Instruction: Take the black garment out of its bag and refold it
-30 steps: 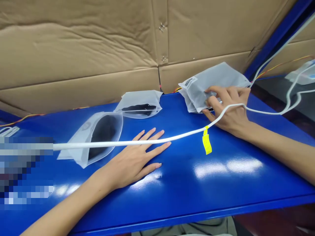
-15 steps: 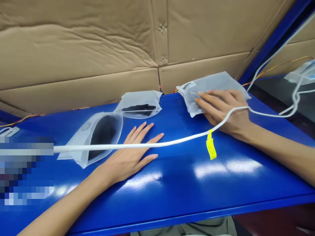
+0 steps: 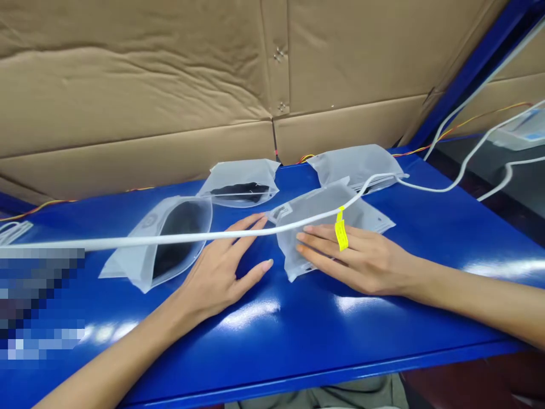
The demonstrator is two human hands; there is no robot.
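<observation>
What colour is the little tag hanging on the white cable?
Yellow: the tag hangs from the white cable, clearest in the head view.

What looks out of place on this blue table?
A white cable with a yellow tag stretches across the work area, above the left hand and the frosted bag under the right hand.

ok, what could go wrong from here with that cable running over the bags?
The white cable crosses above both hands and the frosted bag under the right hand; lifting either hand may snag it. Its yellow tag hangs over the right fingers and could catch. The bag may skid on the glossy blue table.
</observation>
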